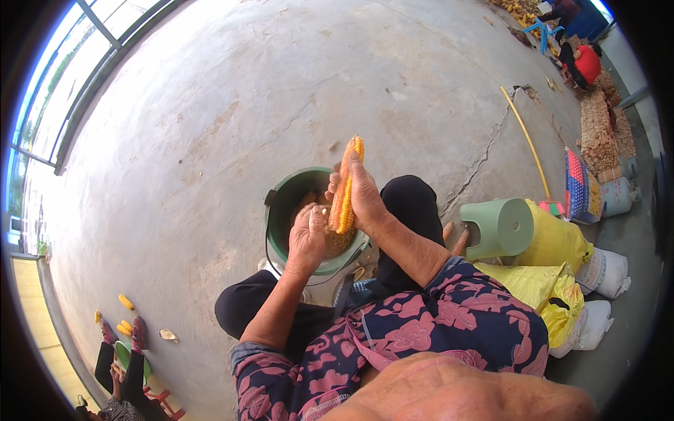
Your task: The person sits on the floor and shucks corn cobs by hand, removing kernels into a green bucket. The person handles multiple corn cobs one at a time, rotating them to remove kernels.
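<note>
My right hand (363, 192) is closed round a partly shelled corn cob (345, 194), held upright-slanting over the right part of a green plastic bucket (277, 197). Bare rows show along the cob's left side, with yellow kernels on its right. At the cob's lower left is my left hand (307, 237), its thumb raised and a pale kernel beside the thumb tip; whether it touches the cob I cannot tell. Inside the bucket lie loose kernels (339, 244), partly hidden by my hands. The bucket stands between my knees, its wire handle hanging down on my side.
A green plastic stool (505, 229) lies tipped at right, near yellow sacks (553, 237), two bare cobs (461, 242) and a yellow-handled broom (529, 137). One person (126, 373) sits lower left by a green basin (124, 352); others sit upper right near corn piles.
</note>
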Available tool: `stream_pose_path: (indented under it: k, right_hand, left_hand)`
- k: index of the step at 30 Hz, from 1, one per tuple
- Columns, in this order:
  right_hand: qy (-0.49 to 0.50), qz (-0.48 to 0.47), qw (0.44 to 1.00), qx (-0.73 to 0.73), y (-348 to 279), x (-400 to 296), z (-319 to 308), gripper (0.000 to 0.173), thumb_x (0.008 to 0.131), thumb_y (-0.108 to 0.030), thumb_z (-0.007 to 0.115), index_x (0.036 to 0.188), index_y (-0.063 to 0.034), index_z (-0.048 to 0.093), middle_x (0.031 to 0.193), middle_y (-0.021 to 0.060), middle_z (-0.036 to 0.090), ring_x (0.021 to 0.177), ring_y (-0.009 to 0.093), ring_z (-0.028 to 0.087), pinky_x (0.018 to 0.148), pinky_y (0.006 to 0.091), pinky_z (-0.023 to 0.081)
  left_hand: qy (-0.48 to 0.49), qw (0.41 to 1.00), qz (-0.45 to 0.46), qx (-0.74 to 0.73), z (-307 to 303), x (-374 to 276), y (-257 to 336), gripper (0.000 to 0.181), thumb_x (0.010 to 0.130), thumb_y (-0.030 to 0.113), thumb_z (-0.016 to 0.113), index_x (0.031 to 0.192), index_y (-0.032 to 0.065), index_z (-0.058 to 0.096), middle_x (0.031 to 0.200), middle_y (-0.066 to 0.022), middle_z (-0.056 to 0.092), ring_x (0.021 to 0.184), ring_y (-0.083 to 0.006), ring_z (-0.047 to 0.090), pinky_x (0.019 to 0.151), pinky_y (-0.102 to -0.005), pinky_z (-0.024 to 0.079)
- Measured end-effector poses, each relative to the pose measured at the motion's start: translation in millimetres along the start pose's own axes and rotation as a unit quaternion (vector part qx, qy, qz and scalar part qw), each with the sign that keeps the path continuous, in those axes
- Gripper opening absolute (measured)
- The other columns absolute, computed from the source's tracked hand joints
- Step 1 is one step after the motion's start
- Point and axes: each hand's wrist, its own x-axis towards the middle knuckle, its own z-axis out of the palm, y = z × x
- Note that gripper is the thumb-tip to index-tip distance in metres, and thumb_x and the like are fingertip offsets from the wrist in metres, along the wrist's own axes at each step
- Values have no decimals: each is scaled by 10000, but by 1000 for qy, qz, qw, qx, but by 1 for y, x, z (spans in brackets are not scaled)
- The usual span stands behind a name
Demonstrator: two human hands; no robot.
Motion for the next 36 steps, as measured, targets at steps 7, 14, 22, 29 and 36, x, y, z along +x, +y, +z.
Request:
stream_pose_path:
  k: [7,14,22,29,36]
  right_hand:
    - [-49,-49,995,-74,15,1,-5,465,1034,-526,495,1006,-63,536,812,15,573,713,106,559,680,278,499]
    - [-128,-121,958,-228,31,-13,2,465,1084,-455,407,1129,-17,556,947,58,610,897,129,589,841,288,499]
    - [-160,-78,959,-219,14,-13,5,474,1067,-476,448,1087,-21,579,944,60,636,867,117,606,805,270,512]
    - [-202,-14,953,-224,26,-6,2,465,1036,-485,523,1125,-29,536,929,63,645,850,110,626,771,259,524]
    - [-218,-45,945,-238,23,-10,-1,449,1069,-433,461,1187,-2,505,932,75,610,833,128,613,759,284,513]
  left_hand:
    - [-66,995,-48,-60,-5,-3,28,595,1065,466,427,1328,-55,545,1239,-195,633,1236,-242,552,1061,-349,400]
    - [-27,994,-73,-78,7,-2,14,590,1058,528,400,1142,-28,580,944,-111,665,872,-210,637,799,-337,505]
    - [-51,969,-94,-221,5,-4,13,577,1077,535,323,960,31,580,730,-46,591,667,-131,578,627,-274,471]
    - [-34,954,-156,-253,6,-6,35,595,1075,563,272,1048,47,567,787,-47,605,652,-126,579,601,-265,476]
    - [-54,941,-164,-292,12,-9,9,597,1064,584,268,1149,61,544,846,-68,637,625,-153,618,533,-291,516]
